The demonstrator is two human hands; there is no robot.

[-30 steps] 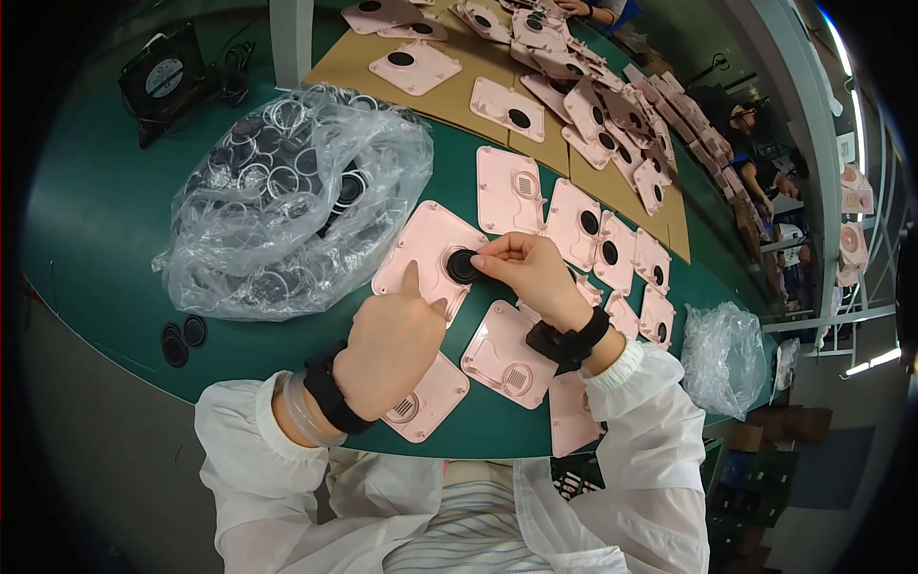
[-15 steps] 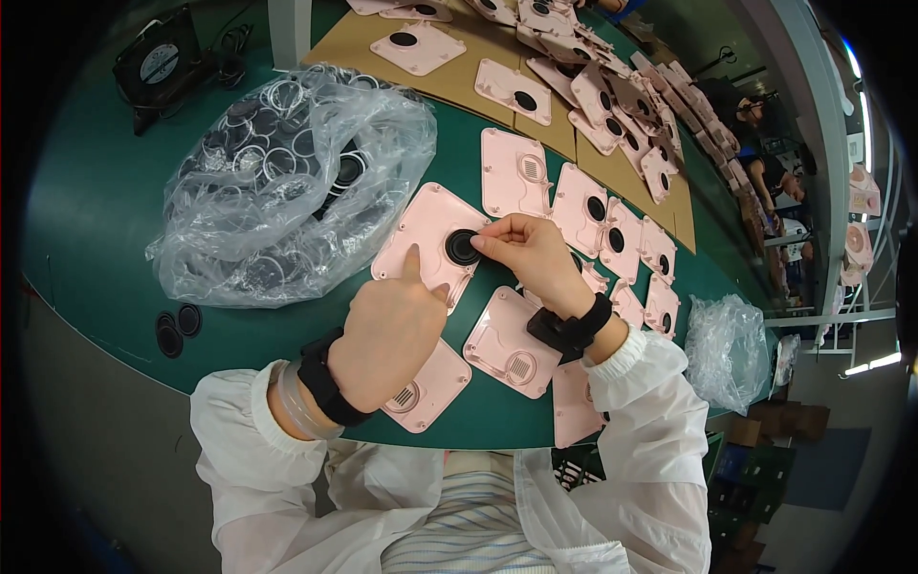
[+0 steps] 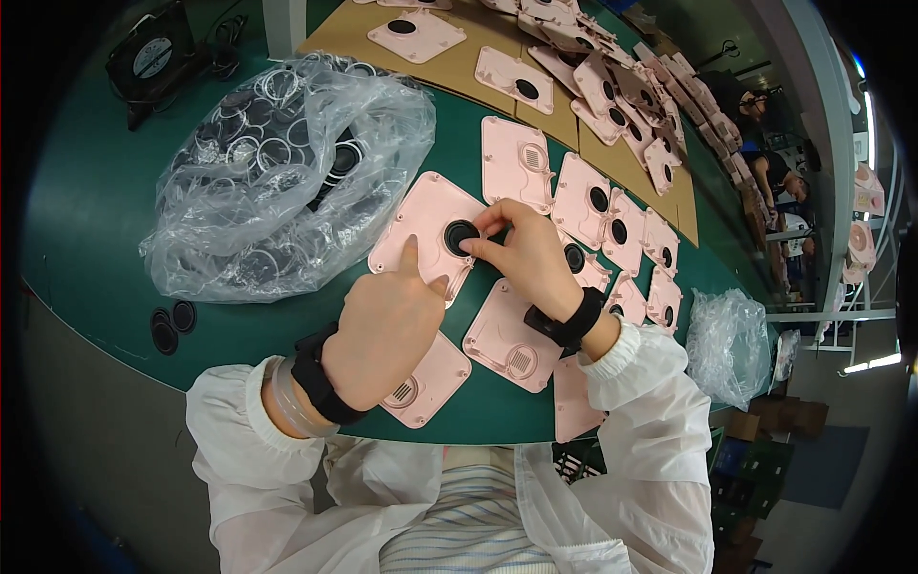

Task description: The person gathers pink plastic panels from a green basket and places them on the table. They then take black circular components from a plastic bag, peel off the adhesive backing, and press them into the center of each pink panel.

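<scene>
A pink plastic panel (image 3: pixel 421 212) with rounded corners lies tilted on the green table in front of me. A black round disc with a ringed face (image 3: pixel 460 238) sits at its right side. My left hand (image 3: pixel 384 325) holds the panel's near edge, index finger stretched over its surface and thumb at the rim; its other fingers are curled and partly hidden. With thumb and forefinger, my right hand (image 3: pixel 535 263) grips the disc's right edge. Just below lie another pink panel with a slotted grille (image 3: pixel 512 335) and a similar one (image 3: pixel 430 387) partly under my left hand.
A clear plastic bag (image 3: pixel 277 182) of black and white rings lies at left, with loose black discs (image 3: pixel 164 333) nearby. More pink panels (image 3: pixel 516 163) spread to the right and over cardboard (image 3: pixel 449 77). A crumpled clear bag (image 3: pixel 727 344) rests at the right edge.
My right thumb and forefinger have spread from a tight pinch to a wider hold on the disc's edge. The left hand stays on the panel. The whole view has shifted slightly.
</scene>
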